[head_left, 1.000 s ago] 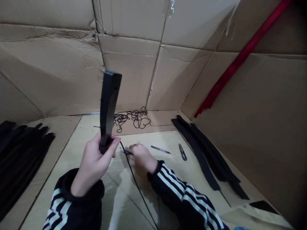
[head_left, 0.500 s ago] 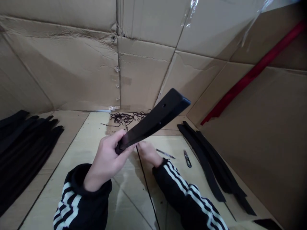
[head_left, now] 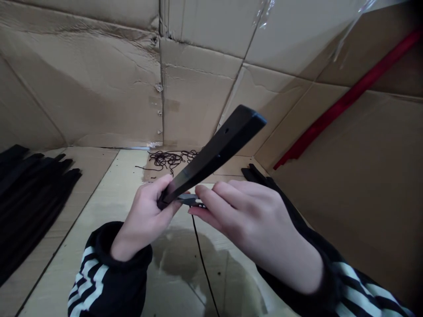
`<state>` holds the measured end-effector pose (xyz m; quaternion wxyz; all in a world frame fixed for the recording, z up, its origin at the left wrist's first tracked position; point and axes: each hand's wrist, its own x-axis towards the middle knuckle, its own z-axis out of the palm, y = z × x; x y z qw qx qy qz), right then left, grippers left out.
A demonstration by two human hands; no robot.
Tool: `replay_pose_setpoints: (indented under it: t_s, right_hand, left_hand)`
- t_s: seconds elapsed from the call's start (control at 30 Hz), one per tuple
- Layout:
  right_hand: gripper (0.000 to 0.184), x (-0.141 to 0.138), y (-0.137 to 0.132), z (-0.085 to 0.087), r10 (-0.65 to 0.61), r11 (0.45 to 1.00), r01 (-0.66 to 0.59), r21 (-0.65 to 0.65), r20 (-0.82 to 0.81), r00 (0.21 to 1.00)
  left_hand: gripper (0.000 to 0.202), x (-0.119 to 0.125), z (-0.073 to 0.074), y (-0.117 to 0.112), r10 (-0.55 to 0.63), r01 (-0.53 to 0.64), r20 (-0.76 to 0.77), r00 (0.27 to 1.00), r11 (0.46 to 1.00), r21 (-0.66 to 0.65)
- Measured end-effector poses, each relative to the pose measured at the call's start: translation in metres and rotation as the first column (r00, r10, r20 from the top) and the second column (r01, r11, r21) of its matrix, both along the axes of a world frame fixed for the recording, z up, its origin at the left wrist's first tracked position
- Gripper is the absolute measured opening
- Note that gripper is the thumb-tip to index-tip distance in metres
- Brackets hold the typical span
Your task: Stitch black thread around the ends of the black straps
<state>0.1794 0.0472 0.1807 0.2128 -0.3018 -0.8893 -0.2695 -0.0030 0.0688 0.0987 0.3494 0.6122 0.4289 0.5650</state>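
My left hand (head_left: pixel 143 218) is closed around the lower end of a long black strip (head_left: pixel 214 154) with small holes in it, which tilts up and away to the right. In my right hand (head_left: pixel 244 220) is a pair of thread snips (head_left: pixel 190 200), pinched between thumb and fingers. Its blades reach the underside of the strip, close to my left fingertips. A thin black cord (head_left: pixel 202 257) runs down from near the blades toward the front. Where the cord meets the strip is hidden by my hands.
A tangle of dark cord (head_left: pixel 172 159) lies at the back by the cardboard wall (head_left: pixel 201 101). Several black strips (head_left: pixel 29 207) are piled at the left, and more strips (head_left: pixel 254 174) lie at the right, partly behind my right arm. A red band (head_left: pixel 343 105) hangs on the right wall.
My right hand has come away from the cord under the strip and picked up the thread snips from the table, bringing them to the strip. My left hand keeps its grip.
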Motion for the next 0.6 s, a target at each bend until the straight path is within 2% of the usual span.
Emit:
replay_pose_setpoints:
  t_s: [0.13, 0.27, 0.43, 0.6]
  right_hand:
    - [0.018, -0.008, 0.001, 0.002, -0.003, 0.997, -0.003, 0.073, 0.082, 0.997]
    - [0.027, -0.016, -0.002, 0.008, -0.022, 0.993, 0.0, 0.114, 0.191, 0.981]
    - [0.026, -0.021, 0.001, 0.013, 0.016, 0.995, -0.039, 0.09, 0.249, 0.968]
    - [0.026, -0.016, 0.002, 0.015, 0.054, 0.996, -0.073, 0.056, 0.278, 0.959]
  left_hand:
    - [0.012, 0.0, -0.001, 0.001, -0.016, 0.016, 0.019, 1.0, 1.0, -0.012]
    - [0.012, -0.001, 0.004, 0.002, -0.056, 0.056, -0.051, 0.997, 0.998, 0.01]
    - [0.011, -0.003, 0.006, 0.004, -0.074, 0.085, -0.186, 0.98, 0.995, 0.047]
    - [0.012, -0.002, 0.005, 0.005, -0.104, 0.108, -0.196, 0.975, 0.994, 0.01]
